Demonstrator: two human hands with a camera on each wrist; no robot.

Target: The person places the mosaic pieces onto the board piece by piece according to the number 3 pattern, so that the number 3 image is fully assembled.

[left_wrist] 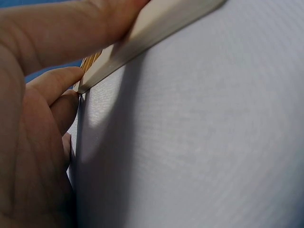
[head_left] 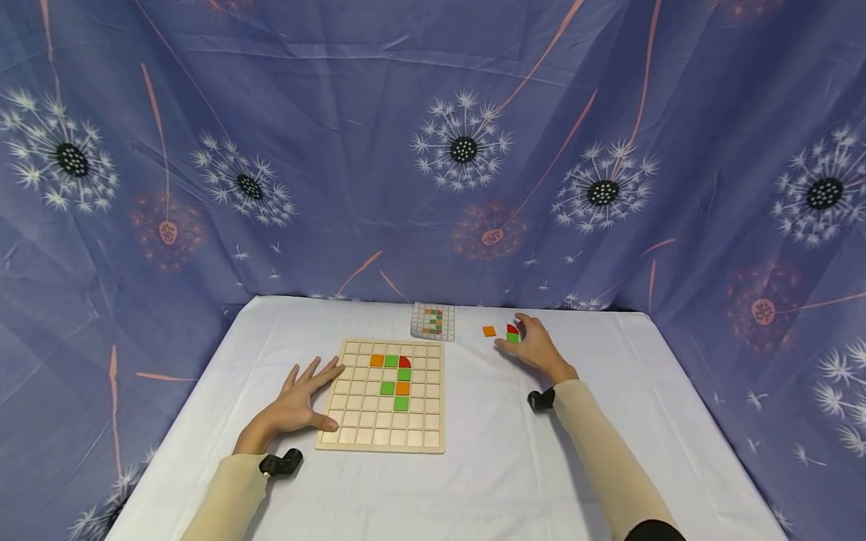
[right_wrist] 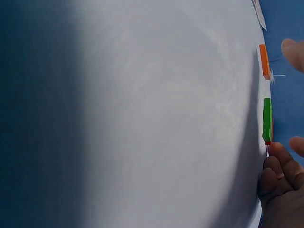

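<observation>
A wooden grid board (head_left: 356, 421) lies on the white table and carries several orange, green and red tiles (head_left: 395, 379) in its upper middle. My left hand (head_left: 301, 397) lies flat with fingers spread, its fingertips and thumb against the board's left edge (left_wrist: 156, 28). My right hand (head_left: 533, 347) reaches over the loose tiles at the back right. Its fingertips (right_wrist: 279, 159) touch the end of a green tile (head_left: 513, 338) (right_wrist: 267, 118), and a red quarter-round tile (head_left: 512, 328) lies just behind it. A loose orange tile (head_left: 489, 330) (right_wrist: 264, 61) lies to the left, near the thumb (right_wrist: 294, 52).
A small pattern card (head_left: 433, 321) lies behind the board. The white table (head_left: 487, 481) is walled on three sides by a blue dandelion-print cloth (head_left: 433, 150). A small black camera is strapped to each wrist.
</observation>
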